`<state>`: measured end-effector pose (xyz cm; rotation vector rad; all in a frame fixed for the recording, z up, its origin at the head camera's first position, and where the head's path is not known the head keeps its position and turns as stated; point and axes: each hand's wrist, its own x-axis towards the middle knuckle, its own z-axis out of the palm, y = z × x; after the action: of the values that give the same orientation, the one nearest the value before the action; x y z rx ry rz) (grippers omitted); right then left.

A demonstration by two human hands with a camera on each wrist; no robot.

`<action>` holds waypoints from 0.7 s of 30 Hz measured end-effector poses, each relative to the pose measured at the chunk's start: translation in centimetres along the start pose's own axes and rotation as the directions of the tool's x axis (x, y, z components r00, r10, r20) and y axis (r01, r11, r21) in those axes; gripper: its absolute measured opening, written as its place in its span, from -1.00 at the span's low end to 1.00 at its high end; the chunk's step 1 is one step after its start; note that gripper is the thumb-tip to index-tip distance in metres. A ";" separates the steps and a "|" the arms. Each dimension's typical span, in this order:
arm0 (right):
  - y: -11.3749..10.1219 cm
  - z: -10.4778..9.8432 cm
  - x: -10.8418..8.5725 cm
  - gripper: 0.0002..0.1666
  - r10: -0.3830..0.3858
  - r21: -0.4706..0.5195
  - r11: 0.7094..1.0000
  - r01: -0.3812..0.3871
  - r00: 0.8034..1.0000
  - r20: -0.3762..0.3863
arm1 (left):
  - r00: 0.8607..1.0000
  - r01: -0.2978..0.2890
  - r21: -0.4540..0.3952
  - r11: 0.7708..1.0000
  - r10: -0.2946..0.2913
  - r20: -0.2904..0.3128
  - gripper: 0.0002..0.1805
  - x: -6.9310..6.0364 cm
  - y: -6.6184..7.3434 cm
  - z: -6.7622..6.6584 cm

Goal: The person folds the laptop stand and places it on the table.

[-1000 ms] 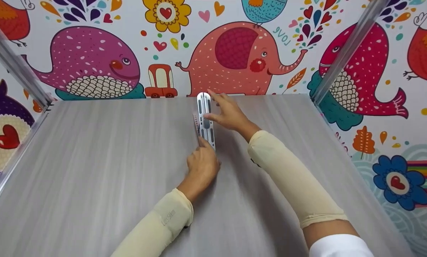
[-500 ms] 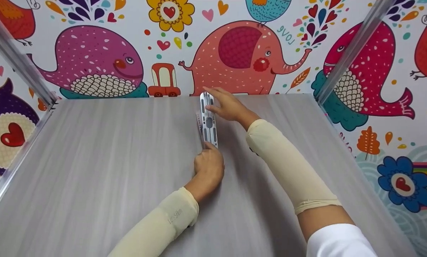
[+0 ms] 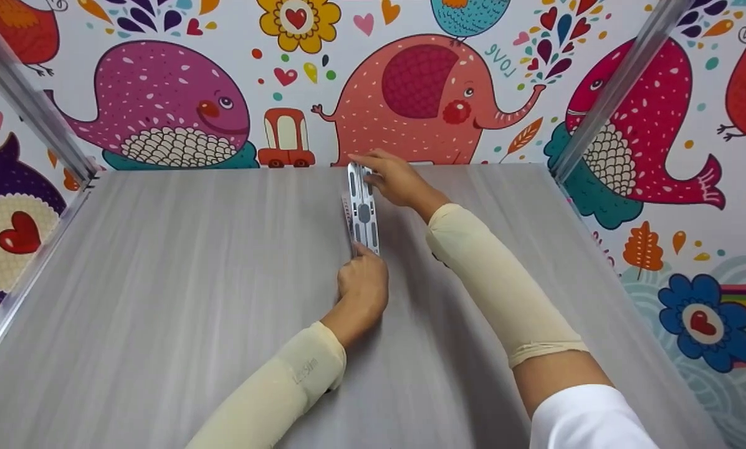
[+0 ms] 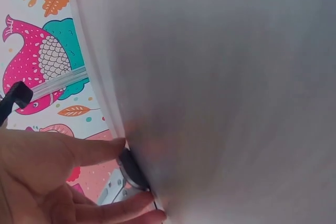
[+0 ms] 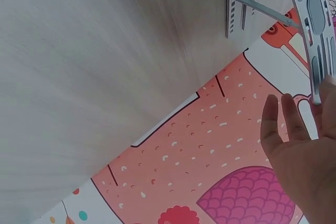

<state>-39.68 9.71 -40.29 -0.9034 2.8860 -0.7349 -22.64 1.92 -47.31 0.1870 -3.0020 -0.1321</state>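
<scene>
A silver folding metal stand (image 3: 364,213), slotted and with a grey oval pad, stands on the table towards its back. My left hand (image 3: 364,284) grips its near end; in the left wrist view, the thumb and fingers of that hand (image 4: 47,169) lie around a dark rounded part (image 4: 133,170). At the stand's far, raised end is my right hand (image 3: 396,179), thumb and forefinger at the tip. In the right wrist view, the upper slotted plate (image 5: 316,14) is held up by thin struts (image 5: 266,10) over a notched base (image 5: 231,6), and two fingers of the right hand (image 5: 310,161) extend beside it.
The grey wood-grain table (image 3: 179,280) reaches back to a wall (image 3: 310,37) printed with cartoon animals. Metal posts rise at the back left (image 3: 36,93) and back right (image 3: 622,87) corners. A metal rail (image 3: 20,299) runs along the left edge.
The stand's raised end has tipped slightly, with my right hand's fingers closing in over the tip. My left hand has shifted slightly right and nearer, still at the near end.
</scene>
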 end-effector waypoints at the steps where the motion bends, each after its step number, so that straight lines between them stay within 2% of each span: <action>1: 0.0 0.1 0.0 -0.26 0.001 0.006 1.000 -0.001 1.000 -0.012 | 1.000 -0.004 -0.005 1.000 0.004 0.003 -0.48 0.0 -0.1 -0.1; 12: 0.3 1.3 0.4 -0.41 0.031 0.072 0.997 -0.017 0.980 -0.194 | 0.998 -0.048 -0.062 0.997 0.050 0.023 -0.47 0.4 -0.7 -0.4; 21: 0.2 1.3 0.7 -0.44 0.038 0.041 0.999 -0.029 0.974 -0.225 | 0.994 -0.086 -0.074 0.994 0.090 0.056 -0.41 0.7 -1.3 -0.3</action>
<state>-40.13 8.85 -41.47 -0.8142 3.0603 -0.9424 -23.11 0.50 -47.09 0.0437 -3.0524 -0.2392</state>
